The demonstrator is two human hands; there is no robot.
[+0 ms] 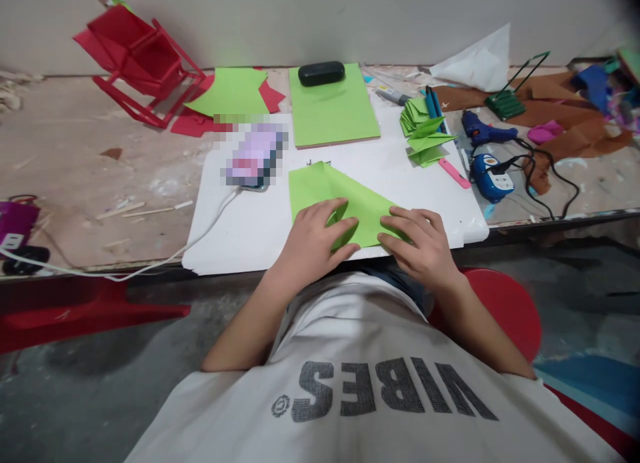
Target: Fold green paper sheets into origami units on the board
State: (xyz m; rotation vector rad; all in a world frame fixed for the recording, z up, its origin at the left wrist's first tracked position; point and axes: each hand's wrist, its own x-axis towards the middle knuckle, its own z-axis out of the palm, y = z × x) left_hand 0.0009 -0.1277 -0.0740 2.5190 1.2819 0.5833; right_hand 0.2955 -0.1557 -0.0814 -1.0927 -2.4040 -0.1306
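Observation:
A sheet of light green paper lies on the white board in front of me, with a slanting fold along its upper right side. My left hand rests on its lower left part, fingers stretched out and apart. At the right corner, the spread fingertips of my right hand touch the paper's edge. Both palms partly hide the near edge of the sheet. Beyond it is a stack of green paper with a black case on top. Folded green paper pieces sit to the right.
A phone on a white cable lies left on the white board. A red miniature rocking chair stands behind it. At right are a pink-handled cutter, a blue glue gun, a blue plug adapter and brown scraps.

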